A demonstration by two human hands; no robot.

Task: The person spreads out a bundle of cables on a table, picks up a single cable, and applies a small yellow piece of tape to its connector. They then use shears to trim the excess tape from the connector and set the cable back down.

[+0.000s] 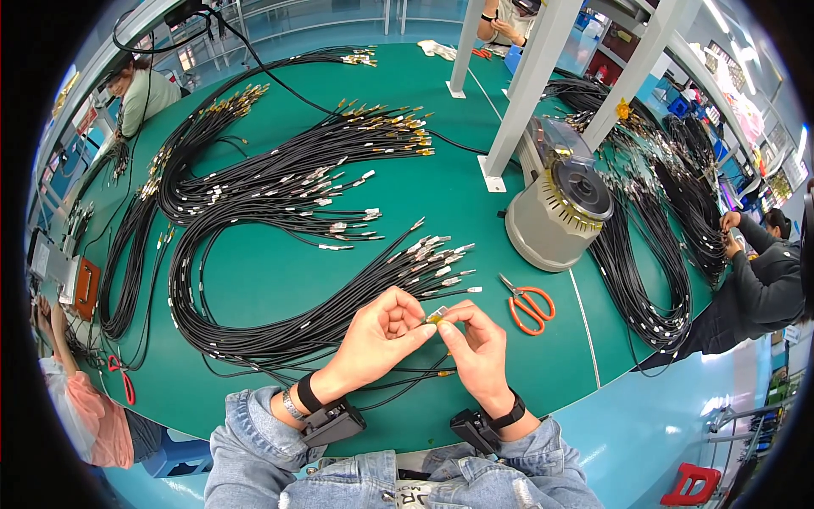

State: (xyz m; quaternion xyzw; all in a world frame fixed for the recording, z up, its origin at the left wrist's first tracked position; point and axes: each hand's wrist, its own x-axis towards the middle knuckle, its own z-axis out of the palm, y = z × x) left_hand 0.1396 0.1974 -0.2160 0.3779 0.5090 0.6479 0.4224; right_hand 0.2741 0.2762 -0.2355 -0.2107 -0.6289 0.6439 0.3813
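Green table (551,365), black cables (225,316) looped across, blue floor (627,441); left hand (377,333), right hand (478,346) both pinch small yellowish piece (437,316).

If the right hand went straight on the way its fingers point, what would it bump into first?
The right hand would likely first meet the small yellowish piece between the hands, then the left hand; depth is unclear here.
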